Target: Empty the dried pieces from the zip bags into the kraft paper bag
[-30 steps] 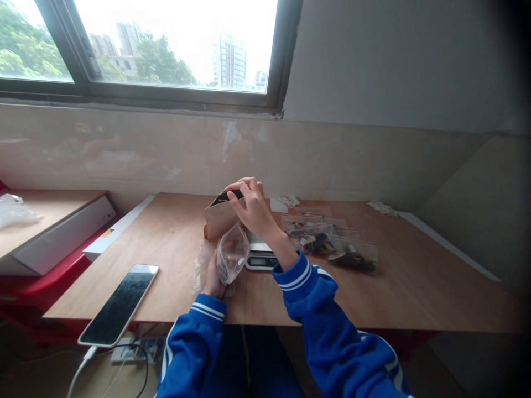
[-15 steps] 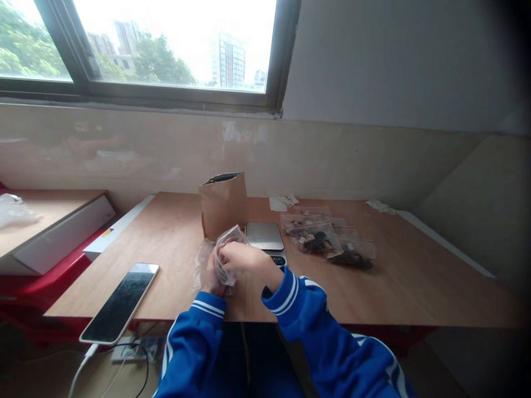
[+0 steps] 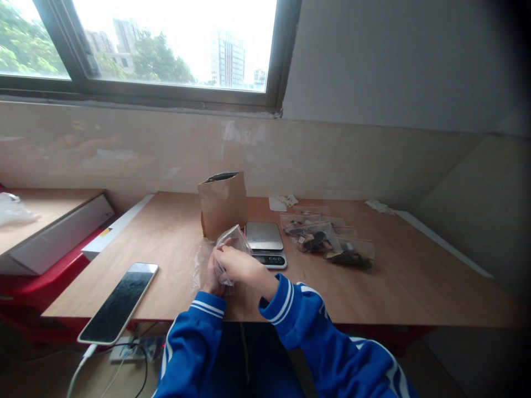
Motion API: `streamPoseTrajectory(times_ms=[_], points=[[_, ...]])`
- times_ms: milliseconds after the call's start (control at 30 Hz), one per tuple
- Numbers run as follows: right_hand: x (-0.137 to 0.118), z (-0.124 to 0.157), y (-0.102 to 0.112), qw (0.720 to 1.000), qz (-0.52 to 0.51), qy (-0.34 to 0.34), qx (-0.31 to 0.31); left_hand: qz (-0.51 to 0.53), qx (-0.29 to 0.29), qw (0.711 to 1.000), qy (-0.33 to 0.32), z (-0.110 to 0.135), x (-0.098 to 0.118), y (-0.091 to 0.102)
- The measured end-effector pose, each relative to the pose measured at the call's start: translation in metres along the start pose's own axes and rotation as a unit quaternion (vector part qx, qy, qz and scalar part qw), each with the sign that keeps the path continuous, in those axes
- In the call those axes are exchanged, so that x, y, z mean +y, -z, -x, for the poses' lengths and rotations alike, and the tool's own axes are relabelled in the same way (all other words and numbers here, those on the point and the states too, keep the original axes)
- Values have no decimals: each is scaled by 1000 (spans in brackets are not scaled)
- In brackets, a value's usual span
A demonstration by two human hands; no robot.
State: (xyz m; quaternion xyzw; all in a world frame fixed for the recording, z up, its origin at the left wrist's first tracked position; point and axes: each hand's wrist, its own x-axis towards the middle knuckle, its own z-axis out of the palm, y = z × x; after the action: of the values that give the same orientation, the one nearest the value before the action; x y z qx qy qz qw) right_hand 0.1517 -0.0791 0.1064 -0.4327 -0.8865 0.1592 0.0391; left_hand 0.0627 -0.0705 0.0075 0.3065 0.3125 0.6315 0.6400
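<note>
Right hand [image 3: 243,265], now off the kraft paper bag [image 3: 222,205], is pressing toward left hand [image 3: 211,281], both pinching a clear plastic bag [image 3: 233,240] over the desk [image 3: 174,221], at 8 o'clock from the digital scale [image 3: 264,236]; readout illegible.

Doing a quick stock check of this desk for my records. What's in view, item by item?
Wooden table: 1, light brown, under everything below.
Kraft paper bag: 1, brown, upright at the far edge.
Digital scale: 1, silver and black, right of the paper bag.
Zip bags of dark pieces: several, clear, right of the scale; exact count unclear.
Clear plastic bag: 1, between the hands.
Tablet or large phone: 1, black with pale rim, front left.
Paper scraps: 2, white, far edge.
Power strip: 1, white, below the table.
Left hand: 1, blue sleeve, under the plastic bag.
Right hand: 1, blue sleeve, over the plastic bag.
</note>
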Motion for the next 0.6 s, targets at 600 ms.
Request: streamPoseTrajectory(times_ms=[600], points=[[12, 6, 0, 996, -78, 23, 21, -15, 25, 1000, -8, -3, -4, 1]])
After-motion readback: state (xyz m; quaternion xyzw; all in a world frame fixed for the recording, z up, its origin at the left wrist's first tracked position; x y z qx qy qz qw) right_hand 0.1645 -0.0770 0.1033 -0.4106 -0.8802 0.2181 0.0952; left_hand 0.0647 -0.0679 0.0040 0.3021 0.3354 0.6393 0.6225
